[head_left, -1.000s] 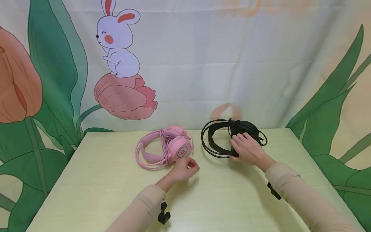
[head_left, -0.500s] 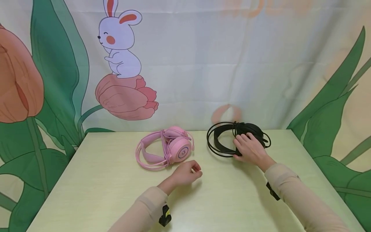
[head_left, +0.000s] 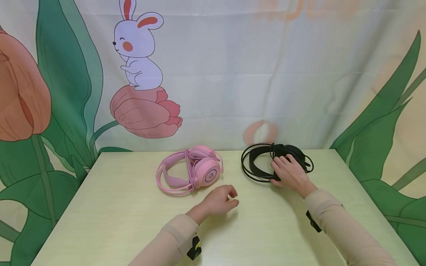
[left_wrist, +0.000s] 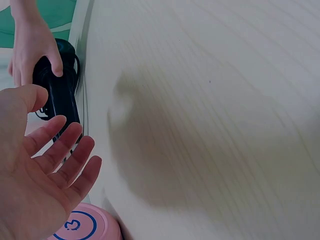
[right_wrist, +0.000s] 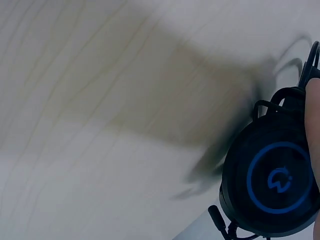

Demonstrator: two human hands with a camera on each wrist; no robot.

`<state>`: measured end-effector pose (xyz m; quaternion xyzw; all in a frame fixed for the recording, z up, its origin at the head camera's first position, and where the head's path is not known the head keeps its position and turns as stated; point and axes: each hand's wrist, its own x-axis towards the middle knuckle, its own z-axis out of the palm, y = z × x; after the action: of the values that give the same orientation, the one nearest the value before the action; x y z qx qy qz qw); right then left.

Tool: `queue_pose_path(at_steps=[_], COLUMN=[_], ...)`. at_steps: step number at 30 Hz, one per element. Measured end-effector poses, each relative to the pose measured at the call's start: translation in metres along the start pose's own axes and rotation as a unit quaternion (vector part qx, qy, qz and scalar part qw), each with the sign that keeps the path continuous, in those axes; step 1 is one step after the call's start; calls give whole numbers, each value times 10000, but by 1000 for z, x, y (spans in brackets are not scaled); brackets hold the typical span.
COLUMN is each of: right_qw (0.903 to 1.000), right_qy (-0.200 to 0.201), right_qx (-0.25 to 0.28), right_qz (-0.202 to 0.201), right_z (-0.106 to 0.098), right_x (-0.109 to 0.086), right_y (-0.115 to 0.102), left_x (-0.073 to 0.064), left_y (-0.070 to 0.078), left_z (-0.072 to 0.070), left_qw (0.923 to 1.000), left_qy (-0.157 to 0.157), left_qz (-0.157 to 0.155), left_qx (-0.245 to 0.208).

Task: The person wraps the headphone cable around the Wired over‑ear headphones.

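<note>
A black headset (head_left: 293, 150) with a bundled cable is at the table's back right, its headband toward the left. My right hand (head_left: 290, 173) grips it over the ear cups, thumb on the near side. In the right wrist view, one round ear cup (right_wrist: 260, 200) shows a blue ring and logo, with a small microphone beside it. To the left a pink headset (head_left: 207, 173) lies folded, its cable wrapped around it. My left hand (head_left: 217, 201) hovers just in front of it, holding nothing, fingers loosely bent. The left wrist view shows its palm and spread fingers.
The pale wooden table (head_left: 110, 207) ends at a printed cloth backdrop (head_left: 213, 85) just behind both headsets. Black devices (head_left: 195, 248) are strapped at both sleeves.
My right hand has moved the black headset rightward and slightly lower in view. My left hand has drawn away from the pink headset, moving right and nearer, its fingers parting more.
</note>
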<state>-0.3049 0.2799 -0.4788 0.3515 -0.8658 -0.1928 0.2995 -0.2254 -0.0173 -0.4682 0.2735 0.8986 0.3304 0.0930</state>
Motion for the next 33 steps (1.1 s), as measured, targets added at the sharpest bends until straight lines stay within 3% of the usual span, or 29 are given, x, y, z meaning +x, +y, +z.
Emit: queue_pose_path(at_steps=[5,13,22,33], right_qw=[10000,9980,9989,9993], right_qy=[-72,-552,-139,-50], right_qx=[47,187,299,144], right_qz=[31,252,319,351], right_z=[0,-10,-15,-19], right_x=[0,1,6,7], right_y=[-2,-3,3,2], left_x=[2,2,2,-4], left_y=[2,3,3,-1], left_z=[3,4,1,-14], left_qw=[9998,9993,9991,9976], left_qy=[-53,-113,-151,-71], left_qz=[60,82,43,53], left_qx=[160,359,396,693])
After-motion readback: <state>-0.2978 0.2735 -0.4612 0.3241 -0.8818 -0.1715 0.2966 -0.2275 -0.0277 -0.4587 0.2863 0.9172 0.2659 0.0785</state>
